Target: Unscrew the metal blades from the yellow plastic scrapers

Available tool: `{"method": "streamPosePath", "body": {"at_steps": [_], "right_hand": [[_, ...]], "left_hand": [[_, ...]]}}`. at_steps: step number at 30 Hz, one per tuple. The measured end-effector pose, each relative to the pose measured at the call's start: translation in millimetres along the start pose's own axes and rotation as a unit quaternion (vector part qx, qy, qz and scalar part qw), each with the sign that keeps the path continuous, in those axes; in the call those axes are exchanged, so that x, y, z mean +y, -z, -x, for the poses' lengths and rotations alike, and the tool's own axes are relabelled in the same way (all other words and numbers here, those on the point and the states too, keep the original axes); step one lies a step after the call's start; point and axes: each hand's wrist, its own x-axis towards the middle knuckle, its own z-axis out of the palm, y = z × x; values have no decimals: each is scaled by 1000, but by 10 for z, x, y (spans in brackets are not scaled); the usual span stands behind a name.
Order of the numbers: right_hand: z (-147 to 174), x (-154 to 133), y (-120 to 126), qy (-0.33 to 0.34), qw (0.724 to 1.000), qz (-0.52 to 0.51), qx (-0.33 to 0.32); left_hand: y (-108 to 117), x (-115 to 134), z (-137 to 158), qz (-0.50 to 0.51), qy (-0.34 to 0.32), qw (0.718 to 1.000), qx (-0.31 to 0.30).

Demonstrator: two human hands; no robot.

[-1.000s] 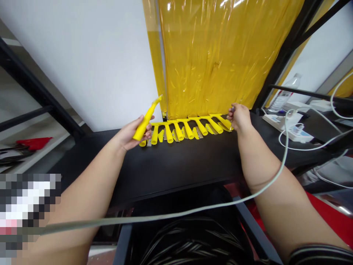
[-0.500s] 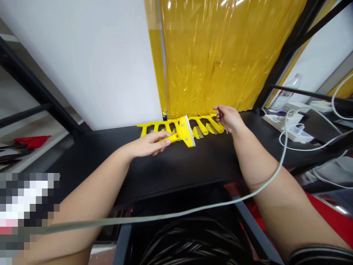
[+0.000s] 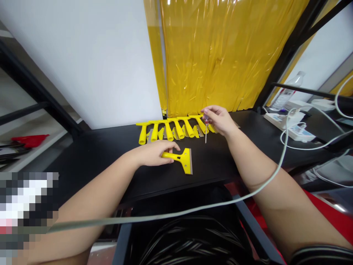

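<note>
My left hand (image 3: 156, 152) is closed round the handle of a yellow scraper (image 3: 186, 161), whose wide head with two screws and a metal blade points right, low over the black tabletop. Between the fingertips of my right hand (image 3: 220, 119) is a small screwdriver (image 3: 206, 127), its thin shaft aimed downward. Behind both hands lies a row of several yellow scraper handles (image 3: 178, 129) at the back of the table. Loose yellow pieces and metal blades (image 3: 198, 131) lie among them, partly covered by my right hand.
A black table (image 3: 154, 180) spans the front. Behind it stand a white panel (image 3: 110, 66) and a yellow plastic curtain (image 3: 220, 55). At right are power strips (image 3: 292, 127) and a clear bottle (image 3: 289, 92). A pale cable (image 3: 193, 210) hangs across both forearms.
My left hand has brought the scraper down and nearer to me, turning its head level. My right hand has moved left with the screwdriver, which now shows more plainly.
</note>
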Motion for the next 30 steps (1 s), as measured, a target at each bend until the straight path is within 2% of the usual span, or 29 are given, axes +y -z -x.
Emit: {"method": "streamPosePath", "body": {"at_steps": [4, 6, 12, 22, 27, 30], "right_hand": [[83, 36, -145, 15, 997, 14, -79], [133, 46, -244, 21, 995, 23, -94], [234, 66, -462, 49, 992, 33, -112], [251, 72, -428, 74, 986, 71, -134], [274, 79, -470, 116, 980, 122, -111], [288, 60, -501, 113, 981, 114, -107]], "left_hand": [[-20, 24, -39, 24, -41, 999, 4], [-24, 34, -57, 22, -49, 999, -4], [-51, 13, -76, 22, -41, 999, 5], [-72, -26, -101, 76, -13, 997, -5], [-62, -25, -108, 74, -11, 997, -11], [-63, -12, -112, 80, -15, 997, -7]]}}
